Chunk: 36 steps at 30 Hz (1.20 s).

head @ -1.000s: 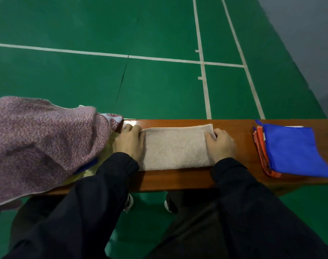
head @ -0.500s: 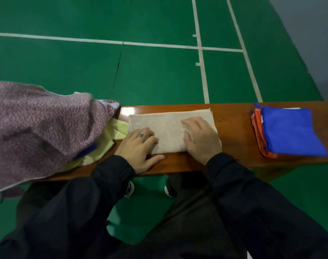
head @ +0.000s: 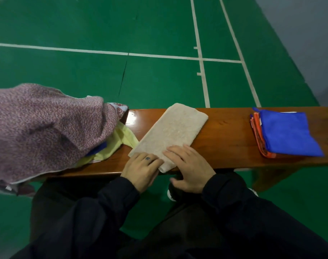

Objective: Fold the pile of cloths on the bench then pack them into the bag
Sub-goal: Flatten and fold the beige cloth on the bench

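Note:
A folded beige towel (head: pixel 170 133) lies diagonally across the wooden bench (head: pixel 225 143), its far end pointing right. My left hand (head: pixel 140 169) holds the towel's near corner with its fingers on top. My right hand (head: pixel 189 167) rests flat on the same near end, fingers straight and thumb off the bench edge. At the left sits a pile of unfolded cloths: a big mauve knitted one (head: pixel 43 128) over a yellow one (head: pixel 120 141) and a dark blue one (head: pixel 97 149). No bag is in view.
A folded blue cloth (head: pixel 286 135) lies on top of a folded orange one (head: pixel 258 139) at the bench's right end. Green court floor (head: pixel 122 25) with white lines lies beyond the bench. My dark-clad legs are below.
The beige towel has been turned from lying along the bench to lying diagonally. Both hands have moved to its near end.

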Each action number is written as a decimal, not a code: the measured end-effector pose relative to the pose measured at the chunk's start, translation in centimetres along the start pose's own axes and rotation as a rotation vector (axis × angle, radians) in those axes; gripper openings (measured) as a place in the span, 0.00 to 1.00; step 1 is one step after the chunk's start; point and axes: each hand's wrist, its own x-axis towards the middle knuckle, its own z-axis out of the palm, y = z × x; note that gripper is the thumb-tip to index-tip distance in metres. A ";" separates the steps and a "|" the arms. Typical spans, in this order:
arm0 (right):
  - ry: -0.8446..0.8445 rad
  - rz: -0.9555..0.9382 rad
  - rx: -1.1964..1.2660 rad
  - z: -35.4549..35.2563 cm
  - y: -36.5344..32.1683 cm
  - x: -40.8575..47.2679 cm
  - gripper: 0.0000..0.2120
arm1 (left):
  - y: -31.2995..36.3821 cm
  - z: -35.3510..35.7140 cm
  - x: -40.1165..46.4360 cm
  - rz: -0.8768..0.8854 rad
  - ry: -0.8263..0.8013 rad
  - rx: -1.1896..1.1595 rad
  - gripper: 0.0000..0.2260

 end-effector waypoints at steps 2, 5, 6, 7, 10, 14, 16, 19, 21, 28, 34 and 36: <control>0.056 0.006 0.088 0.5 -0.8 -0.1 0.33 | 1.4 -0.4 0.9 0.026 0.031 -0.104 0.08; 0.199 0.065 0.195 0.8 -0.5 -0.6 0.13 | 3.3 -1.0 1.5 0.029 -0.048 -0.144 0.12; 0.203 0.099 0.244 0.6 -0.2 -0.8 0.08 | 3.2 -1.0 1.4 -0.010 -0.103 -0.119 0.16; 0.195 0.133 0.296 0.2 0.1 -1.2 0.06 | 2.8 -0.8 1.1 -0.051 -0.154 -0.089 0.21; 0.188 0.256 0.469 -1.0 1.1 -2.1 0.09 | 1.4 -0.3 0.1 -0.077 -0.206 -0.115 0.23; 0.221 0.442 0.771 -2.9 2.0 -2.4 0.07 | 1.8 -1.5 0.7 -0.090 -0.072 -0.385 0.05; 0.287 0.531 0.889 -3.8 2.2 -2.1 0.11 | 2.5 -2.5 2.0 -0.228 0.006 -0.597 0.04; 0.357 0.637 0.887 -4.5 2.7 -0.9 0.08 | 2.6 -3.0 4.8 -0.536 0.001 -0.858 0.07; 0.372 0.732 0.801 -4.4 3.3 0.4 0.08 | 2.0 -2.3 6.3 -0.627 -0.004 -0.787 0.10; 0.372 0.867 0.413 -2.5 5.7 3.7 0.13 | -0.7 0.7 9.2 -0.678 -0.082 -0.357 0.18; 0.457 0.870 0.323 -0.6 6.3 4.8 0.10 | -1.4 1.7 10.5 -0.697 -0.115 -0.210 0.17; 0.482 0.862 0.312 -0.3 6.3 4.8 0.09 | -1.5 1.8 10.8 -0.702 -0.142 -0.156 0.16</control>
